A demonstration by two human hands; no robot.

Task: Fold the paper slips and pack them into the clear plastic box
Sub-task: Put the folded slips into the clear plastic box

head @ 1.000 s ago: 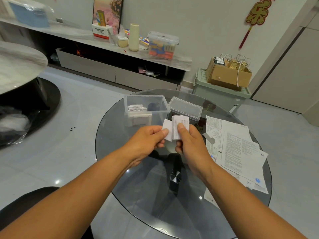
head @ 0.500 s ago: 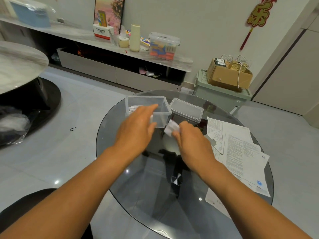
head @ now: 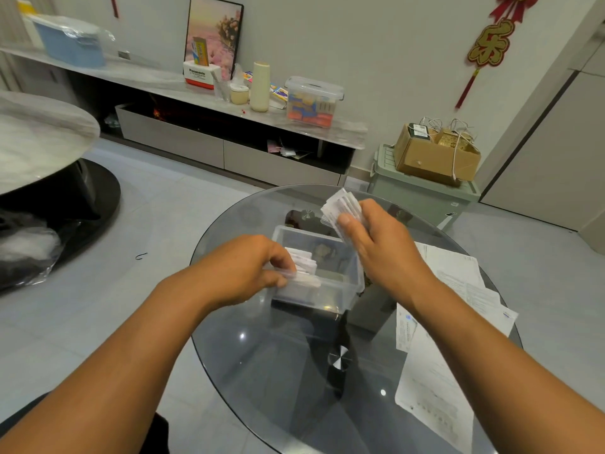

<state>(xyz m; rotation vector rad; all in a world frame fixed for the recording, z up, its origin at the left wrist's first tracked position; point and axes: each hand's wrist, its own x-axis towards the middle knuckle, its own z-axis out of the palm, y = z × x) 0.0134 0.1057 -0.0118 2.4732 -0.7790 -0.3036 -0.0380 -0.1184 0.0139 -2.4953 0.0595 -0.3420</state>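
The clear plastic box [head: 330,298] stands on the round glass table [head: 262,371], lidless, with several folded white slips [head: 302,262] stacked in its left half. My left hand [head: 248,267] grips the box's left wall, fingers curled over the rim against the stacked slips. My right hand [head: 376,247] holds a folded paper slip [head: 340,206] pinched between thumb and fingers, raised above the box's far right corner. The box's right half shows no slips.
Unfolded printed paper sheets [head: 458,290] lie spread on the table's right side, reaching the near edge. A green bin [head: 422,194] with a cardboard box stands behind the table. A long low shelf with containers runs along the far wall.
The box now sits nearer to me than before. My left hand went from the folded slip to the box's left wall. My right hand lifted the folded slip above the box.
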